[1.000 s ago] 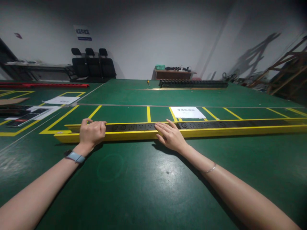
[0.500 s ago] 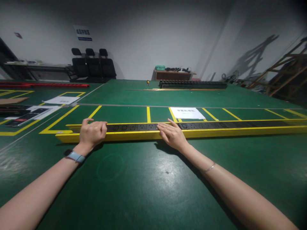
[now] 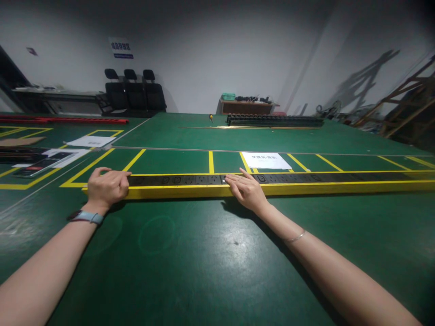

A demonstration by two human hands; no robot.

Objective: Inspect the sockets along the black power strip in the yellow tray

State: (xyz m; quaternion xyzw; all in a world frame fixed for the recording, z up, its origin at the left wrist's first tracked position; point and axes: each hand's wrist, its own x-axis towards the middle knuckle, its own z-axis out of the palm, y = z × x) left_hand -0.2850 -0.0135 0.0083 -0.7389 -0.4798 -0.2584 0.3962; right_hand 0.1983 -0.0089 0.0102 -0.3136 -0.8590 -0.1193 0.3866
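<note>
A long yellow power strip [image 3: 190,192] with black sockets along its top lies across the green table. At its left end, my left hand [image 3: 108,186] is closed over the strip with curled fingers; the very end is mostly covered by it. My right hand [image 3: 247,190] rests on the strip near the middle, its fingers stretched out and held close together over the sockets. The sockets under both hands are hidden.
Yellow tape lines and a white printed sheet [image 3: 266,160] lie behind the strip. Farther back are a black slotted rail [image 3: 275,121], thin rods and a screwdriver [image 3: 211,118]. Papers [image 3: 91,141] and dark panels lie at left, with red rails [image 3: 64,120] beyond.
My left hand has slid left along the strip to its end, uncovering part of the dark top. My right hand has stayed in about the same place.
</note>
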